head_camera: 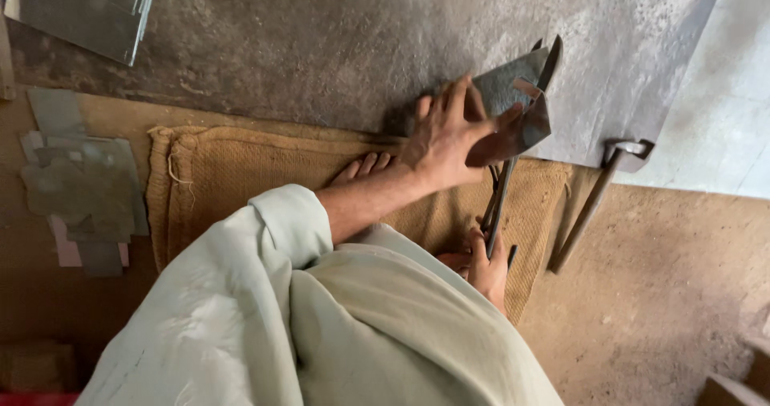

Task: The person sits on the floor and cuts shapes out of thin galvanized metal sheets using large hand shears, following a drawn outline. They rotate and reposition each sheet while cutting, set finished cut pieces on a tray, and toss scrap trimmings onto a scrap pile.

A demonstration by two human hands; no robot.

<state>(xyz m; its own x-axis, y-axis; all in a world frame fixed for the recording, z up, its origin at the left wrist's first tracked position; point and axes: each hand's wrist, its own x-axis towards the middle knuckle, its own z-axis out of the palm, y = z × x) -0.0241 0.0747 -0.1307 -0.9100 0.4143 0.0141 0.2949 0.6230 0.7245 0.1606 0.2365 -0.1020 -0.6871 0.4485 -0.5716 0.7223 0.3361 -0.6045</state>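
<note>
Head view: left hand grips bent metal piece at sheet edge; right hand closed on shears.

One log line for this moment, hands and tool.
left hand: grips bent metal piece | right hand: on shears handles | shears: blades at piece | sheet: flat on floor | hammer: beside mat
</note>
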